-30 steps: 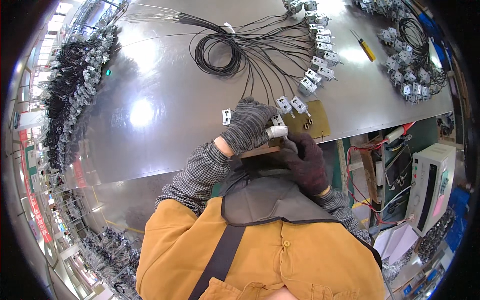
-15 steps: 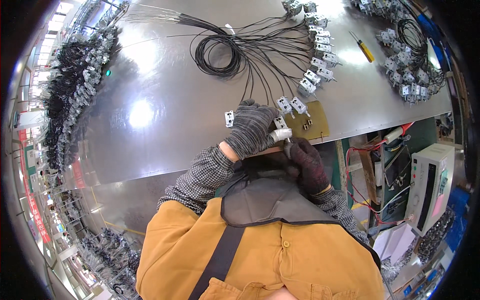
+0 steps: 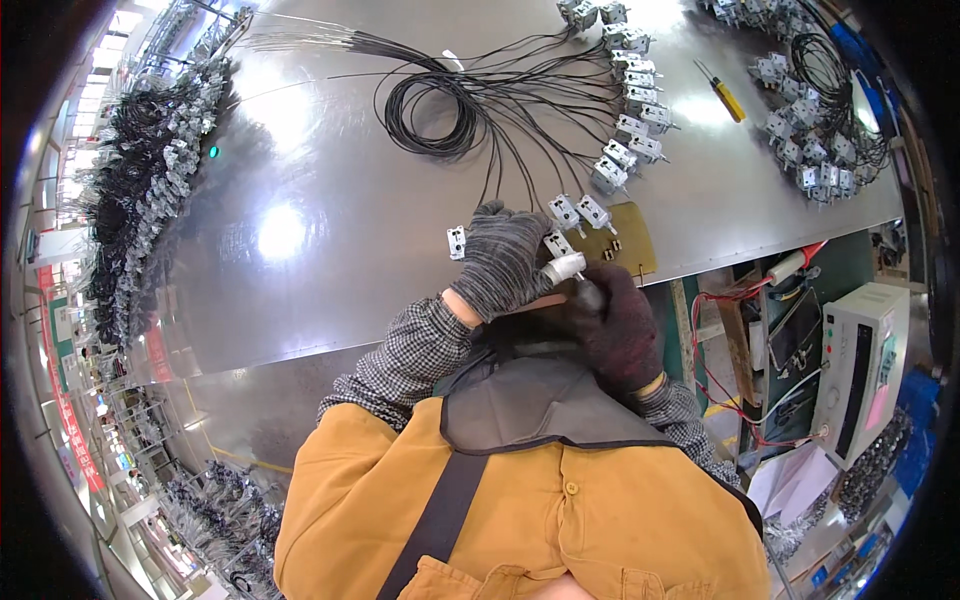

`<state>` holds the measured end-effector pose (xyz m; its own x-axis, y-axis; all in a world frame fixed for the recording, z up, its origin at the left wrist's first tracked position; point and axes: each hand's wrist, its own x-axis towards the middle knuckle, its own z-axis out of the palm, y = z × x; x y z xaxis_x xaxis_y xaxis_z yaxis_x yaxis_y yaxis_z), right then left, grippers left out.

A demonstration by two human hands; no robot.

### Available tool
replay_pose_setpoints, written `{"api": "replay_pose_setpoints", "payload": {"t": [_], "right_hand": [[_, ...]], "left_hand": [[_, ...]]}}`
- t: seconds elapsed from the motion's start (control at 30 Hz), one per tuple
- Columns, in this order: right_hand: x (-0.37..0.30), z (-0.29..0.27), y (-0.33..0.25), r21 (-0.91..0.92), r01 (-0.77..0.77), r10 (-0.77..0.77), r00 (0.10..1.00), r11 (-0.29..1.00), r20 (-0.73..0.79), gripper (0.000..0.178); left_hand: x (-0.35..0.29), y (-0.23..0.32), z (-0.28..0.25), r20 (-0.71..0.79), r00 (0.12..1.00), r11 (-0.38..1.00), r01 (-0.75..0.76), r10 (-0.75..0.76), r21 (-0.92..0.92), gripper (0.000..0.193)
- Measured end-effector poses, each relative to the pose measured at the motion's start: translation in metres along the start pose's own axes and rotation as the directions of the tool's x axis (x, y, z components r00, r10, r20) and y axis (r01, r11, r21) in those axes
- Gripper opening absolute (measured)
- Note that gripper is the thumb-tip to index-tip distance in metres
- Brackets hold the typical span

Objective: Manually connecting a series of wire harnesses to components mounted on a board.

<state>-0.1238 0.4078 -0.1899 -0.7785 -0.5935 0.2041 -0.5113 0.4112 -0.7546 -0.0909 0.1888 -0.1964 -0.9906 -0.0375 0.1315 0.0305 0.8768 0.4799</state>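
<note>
My left hand (image 3: 503, 258), in a grey striped knit glove with white tape on the thumb, grips a small pale thermostat (image 3: 556, 243) by the table's front edge. Its shaft points toward my right hand (image 3: 625, 330), which wears a dark maroon glove. The right fingers are curled close at the shaft's end; what they hold is blurred and partly hidden. Beside the left knuckles stands another thermostat (image 3: 456, 242). Two more thermostats (image 3: 594, 214) sit just beyond, at a yellowish board (image 3: 637, 236) with small brass-coloured parts (image 3: 612, 250) on it.
A row of thermostats (image 3: 640, 95) runs up the metal table (image 3: 330, 290), their black thin tubes coiled (image 3: 432, 115) together. A yellow-handled screwdriver (image 3: 728, 100) lies to the right, before more thermostats (image 3: 825, 180). Bundled parts (image 3: 150, 200) hang at left. A white instrument box (image 3: 858, 375) with red wires stands right.
My right hand has shifted slightly up and turned, its fingers closing nearer round the shaft's end. My left hand keeps its grip on the thermostat. The whole view has shifted slightly.
</note>
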Motion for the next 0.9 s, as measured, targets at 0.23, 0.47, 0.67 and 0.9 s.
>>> {"api": "replay_pose_setpoints", "payload": {"t": [0.23, 0.47, 0.67, 0.9], "right_hand": [[-0.010, 0.006, 0.028, 0.837, -0.526, 0.179, 0.818, -0.150, 0.546, 0.030], [-0.007, -0.004, -0.003, 0.728, -0.615, 0.419, 0.600, -0.303, 0.681, 0.044], [0.008, 0.011, 0.038, 0.763, -0.592, 0.399, 0.785, 0.261, 0.473, 0.043], [0.023, -0.015, 0.013, 0.514, -0.321, 0.310, 0.944, 0.795, 0.110, 0.033]], "left_hand": [[-0.004, -0.006, 0.004, 0.121, 0.962, 0.662, 0.256, -0.243, -0.705, 0.064], [-0.018, -0.014, -0.045, 0.240, 0.971, 0.982, 0.025, 0.021, -0.186, 0.080], [-0.017, -0.009, -0.022, -0.019, 0.993, 0.987, -0.120, 0.119, -0.111, 0.066], [-0.017, -0.014, -0.009, -0.040, 0.995, 0.989, -0.095, 0.091, -0.111, 0.048]]}}
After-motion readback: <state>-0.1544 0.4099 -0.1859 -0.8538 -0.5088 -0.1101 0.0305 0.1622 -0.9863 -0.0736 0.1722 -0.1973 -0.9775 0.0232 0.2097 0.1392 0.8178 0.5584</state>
